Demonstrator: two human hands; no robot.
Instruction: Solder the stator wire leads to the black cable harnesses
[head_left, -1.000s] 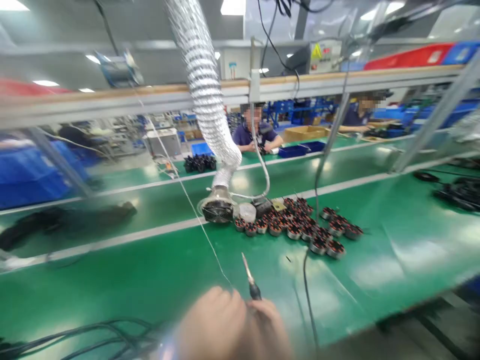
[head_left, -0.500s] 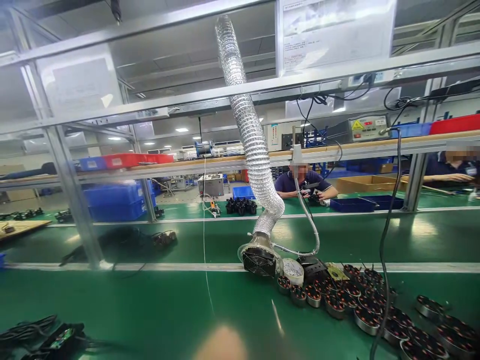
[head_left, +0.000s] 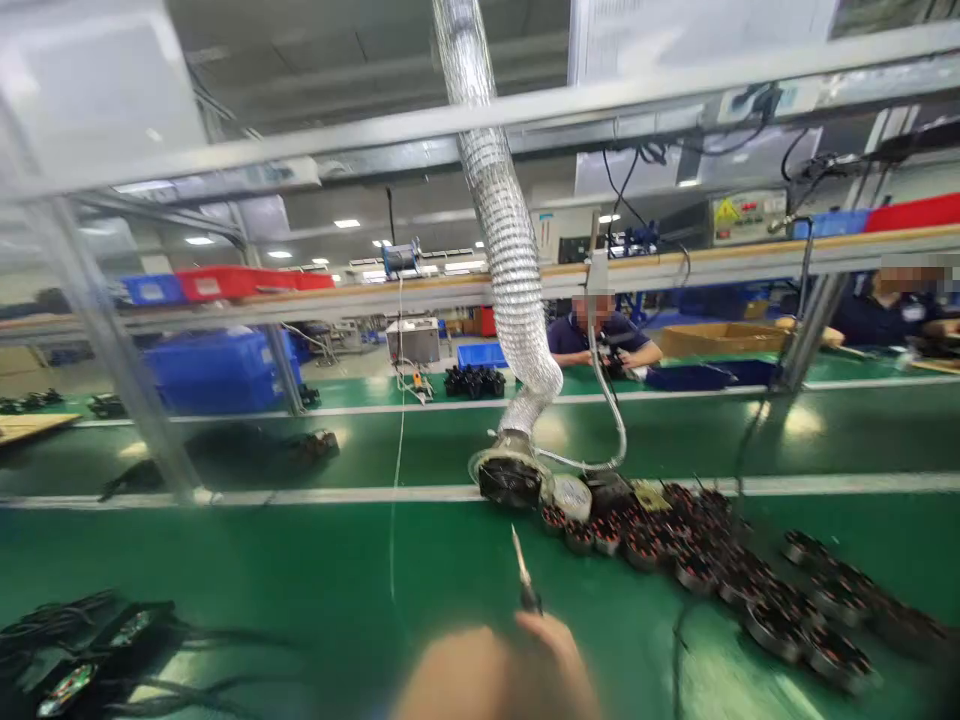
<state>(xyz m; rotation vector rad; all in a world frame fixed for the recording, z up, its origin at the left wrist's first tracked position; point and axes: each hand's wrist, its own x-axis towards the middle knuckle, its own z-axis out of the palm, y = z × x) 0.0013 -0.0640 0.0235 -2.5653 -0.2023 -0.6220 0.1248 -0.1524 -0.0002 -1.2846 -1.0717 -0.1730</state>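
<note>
My right hand (head_left: 556, 645) reaches up from the bottom edge, its fingers closed on the dark handle of a soldering iron (head_left: 523, 572). The iron's bare metal tip points up and away, over the green bench just in front of the fume extractor fan (head_left: 511, 482). Left of this hand is a large, smeared skin-coloured shape, cut off by the frame; it may be my left hand, with its fingers not readable. To the right of the iron, many round motor stators with copper windings (head_left: 697, 570) lie in rows on the bench.
A silver duct (head_left: 514, 270) rises from the fan. A round tin (head_left: 571, 497) stands beside it. Black cabled housings with circuit boards (head_left: 97, 640) lie at the lower left. A solder spool (head_left: 401, 258) hangs above. Two people sit across the bench. A dark cord runs down at right.
My view has tilted down and shifted, smearing the picture. The soldering iron and the hand holding it have come further up into view; before, only its thin tip end showed.
</note>
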